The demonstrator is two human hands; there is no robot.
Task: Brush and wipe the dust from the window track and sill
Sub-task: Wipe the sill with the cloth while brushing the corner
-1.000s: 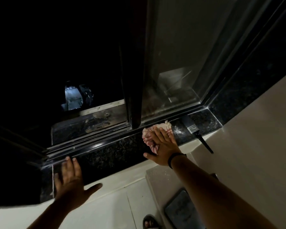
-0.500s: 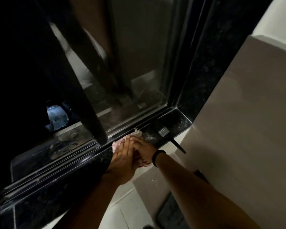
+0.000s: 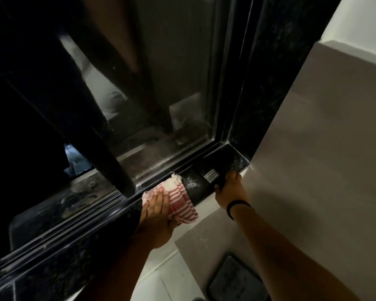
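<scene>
A red-and-white striped cloth [image 3: 181, 202] lies on the black stone sill [image 3: 228, 161], one end hanging over the front edge. My left hand [image 3: 157, 210] presses flat on the cloth's left part, fingers together. To the right, my right hand [image 3: 229, 187], with a black band at the wrist, curls around the handle of a dark brush [image 3: 212, 175] whose metal ferrule shows on the sill. White dust streaks lie on the sill between cloth and brush. The window track [image 3: 161, 177] runs just behind the cloth, below the glass.
A dark vertical frame bar [image 3: 100, 137] meets the track left of the cloth. A beige wall [image 3: 313, 159] closes the right side at the sill's end. Below are white tiles and a dark mat [image 3: 234, 281] on the floor.
My left hand crossed from the far left of the sill onto the cloth. My right hand left the cloth and took the brush handle at the right. The view swung rightward.
</scene>
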